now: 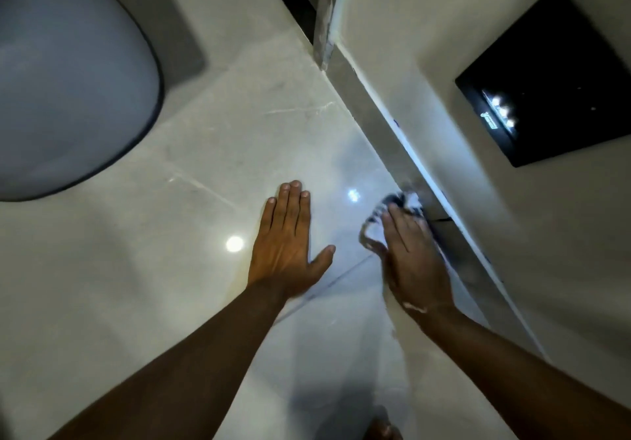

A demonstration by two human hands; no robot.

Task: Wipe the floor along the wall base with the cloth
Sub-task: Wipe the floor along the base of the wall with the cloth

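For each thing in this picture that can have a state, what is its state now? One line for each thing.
left hand: open, flat on the floor, holding nothing.
right hand: pressing the cloth down beside the skirting.
cloth: bunched, partly under the hand, at the wall base.
floor: glossy, reflecting lights.
skirting: smudged near the cloth.
black panel: set in the wall, reflecting lights.

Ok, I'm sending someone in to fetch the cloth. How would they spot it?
Follow the grey skirting strip along the foot of the wall on the right, down to where it meets the glossy floor tiles. The cloth is bunched there under the right hand: white with dark markings, the only crumpled soft thing on the floor.
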